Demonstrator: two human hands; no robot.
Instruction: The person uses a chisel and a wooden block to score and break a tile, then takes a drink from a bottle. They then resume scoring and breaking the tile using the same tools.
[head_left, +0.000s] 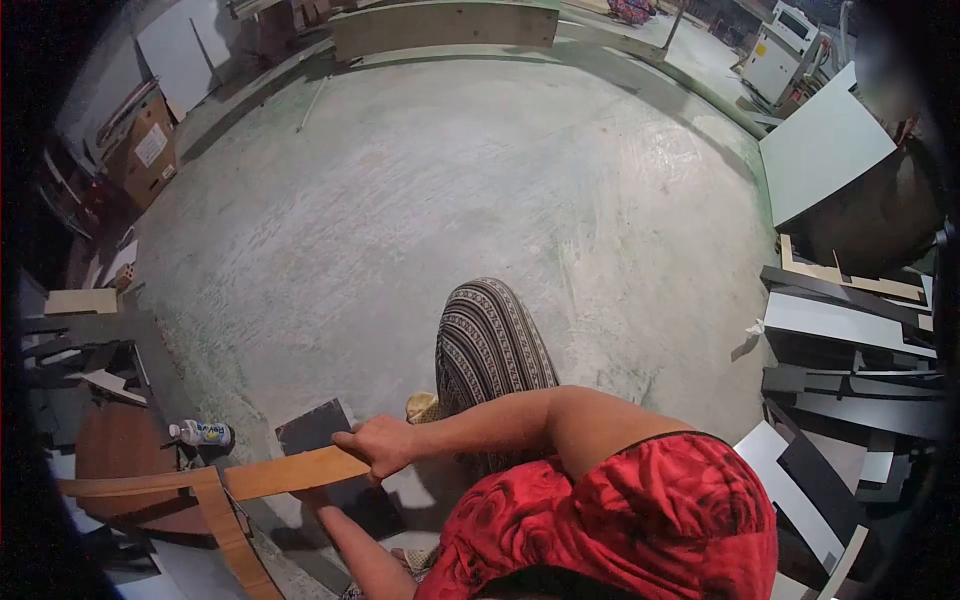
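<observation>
"Red rose-patterned cloth (640, 500) is filling the near ground. What are the hands doing?"

"Right hand (385, 445) is gripping the near end of a wood-toned strip (290, 472), fingers wrapping its edge. Left hand (315, 499) is reaching beneath; the strip is covering its fingers, so I can't tell whether they're gripping."

"Why that hold?"

"Steadiness, I'm judging: the strip is running long to the left, and the lower hand may be bearing some weight. Dark panel (312, 425) is showing underneath, partly hidden by strip and hands."

"Anything crowding the work?"

"Striped trouser knee (495, 340) is rising beyond the right forearm. Second strip (236, 540) is meeting the first and angling away, probably limiting sideways swing. Labelled bottle (205, 433) is sitting just beside them, likely easy to knock; upright or lying, I can't tell."

"Farther out?"

"Reddish-brown board (115, 440) is lying past the bottle. Pale panels (835, 320) are cluttering the right edge. Concrete floor (450, 200) is stretching ahead, a carton (145, 150) leaning at upper left. Timber beam (445, 30) is spanning the far side, a white machine (775, 55) standing beyond, at upper right."
</observation>
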